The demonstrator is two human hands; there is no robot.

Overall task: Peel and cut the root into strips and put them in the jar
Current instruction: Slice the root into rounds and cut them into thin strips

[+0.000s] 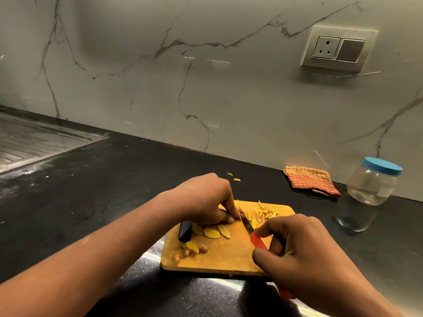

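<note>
One jar (370, 184), one cloth (309, 179) beyond; left hand (203, 197) pinches root (235, 217), right hand (304, 252) grips knife (247, 223).

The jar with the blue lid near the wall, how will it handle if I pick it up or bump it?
The jar looks clear and empty, so probably light. It stands upright on a broad base, so tipping seems unlikely, though a nudge may slide it across the glossy counter. Its smooth rounded sides could slip in damp fingers.

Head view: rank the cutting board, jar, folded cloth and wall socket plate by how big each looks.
1. cutting board
2. wall socket plate, though it is farther away
3. jar and folded cloth: they look about alike, so not ranked
</note>
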